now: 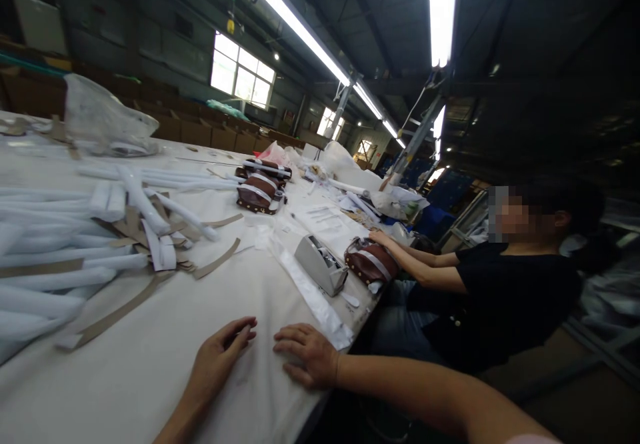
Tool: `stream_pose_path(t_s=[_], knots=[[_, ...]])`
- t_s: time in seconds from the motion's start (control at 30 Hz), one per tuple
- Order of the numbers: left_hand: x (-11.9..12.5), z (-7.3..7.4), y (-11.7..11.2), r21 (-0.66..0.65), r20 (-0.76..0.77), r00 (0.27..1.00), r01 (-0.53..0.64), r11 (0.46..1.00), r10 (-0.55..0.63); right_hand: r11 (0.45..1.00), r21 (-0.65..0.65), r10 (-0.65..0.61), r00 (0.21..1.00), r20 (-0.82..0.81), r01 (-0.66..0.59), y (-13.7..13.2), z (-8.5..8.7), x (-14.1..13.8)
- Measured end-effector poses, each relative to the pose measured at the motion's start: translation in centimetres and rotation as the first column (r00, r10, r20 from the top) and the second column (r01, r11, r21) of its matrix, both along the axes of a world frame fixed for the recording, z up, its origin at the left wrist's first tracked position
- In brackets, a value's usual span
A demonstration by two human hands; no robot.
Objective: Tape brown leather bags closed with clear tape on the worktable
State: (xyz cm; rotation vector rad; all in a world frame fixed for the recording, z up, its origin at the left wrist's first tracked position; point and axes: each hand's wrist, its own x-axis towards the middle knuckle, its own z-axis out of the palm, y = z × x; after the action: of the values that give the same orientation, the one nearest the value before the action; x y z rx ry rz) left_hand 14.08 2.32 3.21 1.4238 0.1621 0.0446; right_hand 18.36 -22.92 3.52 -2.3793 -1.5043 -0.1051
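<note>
My left hand is over the white-covered table, its thumb and fingertips drawn together in a pinch. Whatever may be between those tips is too small to make out. To its right, my right hand rests palm down on the cover, fingers stretched out and holding nothing. Close beyond that hand runs a long white plastic strip. Past the strip stands a grey tape dispenser. A brown bag with a pale band around it sits farther right, under a co-worker's hands.
White padded rolls and brown paper strips lie heaped at the left. More banded brown bags sit mid-table. A clear plastic bag lies at the far left. A co-worker sits along the right edge.
</note>
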Motion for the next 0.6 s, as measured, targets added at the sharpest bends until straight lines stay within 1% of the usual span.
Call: stream_pose_path(t_s=[0.1, 0.33, 0.6], knots=[[0.0, -0.2, 0.0, -0.004, 0.013, 1.0, 0.005, 1.0, -0.005, 1.0, -0.011, 0.001, 1.0, -0.017, -0.001, 0.1, 0.3, -0.2], [0.3, -1.3, 0.1, -0.016, 0.058, 0.998, 0.022, 1.0, -0.021, 1.0, 0.01, -0.002, 1.0, -0.021, 0.002, 0.3, 0.8, -0.4], [0.4, -1.6, 0.1, 0.001, 0.065, 0.997, 0.038, 0.999, -0.038, 1.0, -0.013, -0.007, 1.0, -0.009, 0.007, 0.2, 0.5, -0.3]])
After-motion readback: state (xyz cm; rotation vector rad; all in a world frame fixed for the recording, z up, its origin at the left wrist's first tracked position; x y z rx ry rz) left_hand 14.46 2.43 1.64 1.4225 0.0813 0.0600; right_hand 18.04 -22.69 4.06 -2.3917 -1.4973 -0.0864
